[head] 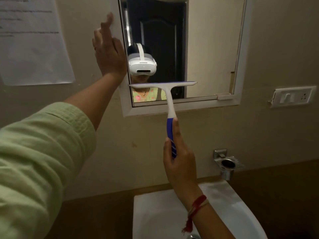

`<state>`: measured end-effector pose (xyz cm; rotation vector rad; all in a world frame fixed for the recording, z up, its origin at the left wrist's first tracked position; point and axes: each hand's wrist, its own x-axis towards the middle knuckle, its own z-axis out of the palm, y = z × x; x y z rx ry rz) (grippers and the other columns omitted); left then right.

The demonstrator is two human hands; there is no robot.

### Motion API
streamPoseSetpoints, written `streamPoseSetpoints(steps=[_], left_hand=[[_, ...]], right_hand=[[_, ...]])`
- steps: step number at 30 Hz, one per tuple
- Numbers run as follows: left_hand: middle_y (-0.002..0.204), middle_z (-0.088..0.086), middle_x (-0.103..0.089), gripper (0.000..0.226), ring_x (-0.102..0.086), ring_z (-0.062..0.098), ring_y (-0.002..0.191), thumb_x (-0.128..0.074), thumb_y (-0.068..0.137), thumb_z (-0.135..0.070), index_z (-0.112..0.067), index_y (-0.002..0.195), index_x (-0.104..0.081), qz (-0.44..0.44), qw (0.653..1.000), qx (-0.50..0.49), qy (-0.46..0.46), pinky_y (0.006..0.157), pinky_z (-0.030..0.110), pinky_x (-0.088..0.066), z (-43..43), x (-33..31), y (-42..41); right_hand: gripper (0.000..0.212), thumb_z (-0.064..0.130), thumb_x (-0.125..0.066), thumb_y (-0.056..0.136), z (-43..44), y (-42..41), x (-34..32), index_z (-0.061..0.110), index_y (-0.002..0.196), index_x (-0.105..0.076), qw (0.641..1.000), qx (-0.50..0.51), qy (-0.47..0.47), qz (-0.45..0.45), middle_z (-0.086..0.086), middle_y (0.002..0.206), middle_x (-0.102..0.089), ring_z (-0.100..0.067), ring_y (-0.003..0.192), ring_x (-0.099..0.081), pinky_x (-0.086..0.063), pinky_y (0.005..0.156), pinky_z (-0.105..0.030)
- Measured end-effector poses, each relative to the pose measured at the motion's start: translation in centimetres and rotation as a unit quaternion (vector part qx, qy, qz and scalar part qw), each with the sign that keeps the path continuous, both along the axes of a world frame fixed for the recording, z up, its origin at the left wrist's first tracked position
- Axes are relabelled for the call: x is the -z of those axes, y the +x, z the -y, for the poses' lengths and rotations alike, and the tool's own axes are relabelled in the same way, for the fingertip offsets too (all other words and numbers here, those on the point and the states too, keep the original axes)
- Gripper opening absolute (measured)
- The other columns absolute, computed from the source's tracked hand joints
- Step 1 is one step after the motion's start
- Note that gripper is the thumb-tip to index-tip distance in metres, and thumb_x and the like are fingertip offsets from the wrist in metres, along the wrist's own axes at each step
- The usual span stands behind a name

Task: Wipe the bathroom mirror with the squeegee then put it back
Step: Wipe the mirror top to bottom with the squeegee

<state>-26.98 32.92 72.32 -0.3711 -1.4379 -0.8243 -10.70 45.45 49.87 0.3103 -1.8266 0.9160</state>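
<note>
The white-framed bathroom mirror (212,54) hangs on the wall ahead. A squeegee (168,97) with a white blade head and blue handle is held upright, its blade lying level across the lower left part of the glass. My right hand (178,161) grips the blue handle from below. My left hand (108,52) rests flat with fingers spread against the mirror's left frame edge, holding nothing. The glass reflects a person wearing a white headset, and a dark door.
A white sink (160,216) sits below my right arm. A chrome holder (226,163) is fixed to the wall at lower right, a switch plate (293,96) right of the mirror, and a paper sheet (32,40) is taped at upper left.
</note>
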Motion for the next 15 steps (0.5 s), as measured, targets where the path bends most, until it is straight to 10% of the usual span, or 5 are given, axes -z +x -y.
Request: streamPoseSetpoints(steps=[7, 15], left_hand=[[0.122, 0.017, -0.054, 0.048, -0.049, 0.032, 0.11, -0.03, 0.089, -0.007, -0.008, 0.135, -0.04, -0.003, 1.0, -0.021, 0.008, 0.091, 0.024, -0.033, -0.2, 0.1, -0.3], [0.121, 0.014, -0.053, 0.051, -0.049, 0.027, 0.108, -0.03, 0.088, -0.008, -0.012, 0.138, -0.038, 0.012, 1.0, -0.023, 0.0, 0.088, 0.022, -0.033, 0.0, 0.4, 0.5]], right_hand=[[0.057, 0.042, -0.03, 0.093, 0.1, 1.0, 2.0, 0.051, 0.138, 0.003, 1.0, -0.005, -0.006, 0.022, 0.009, 0.066, -0.043, -0.008, 0.053, -0.047, -0.05, 0.049, -0.028], [0.053, 0.038, -0.037, 0.094, 0.0, 2.0, 1.7, 0.042, 0.142, -0.015, 0.996, -0.067, -0.058, 0.034, 0.011, 0.064, -0.042, -0.008, 0.052, -0.045, -0.045, 0.046, -0.019]])
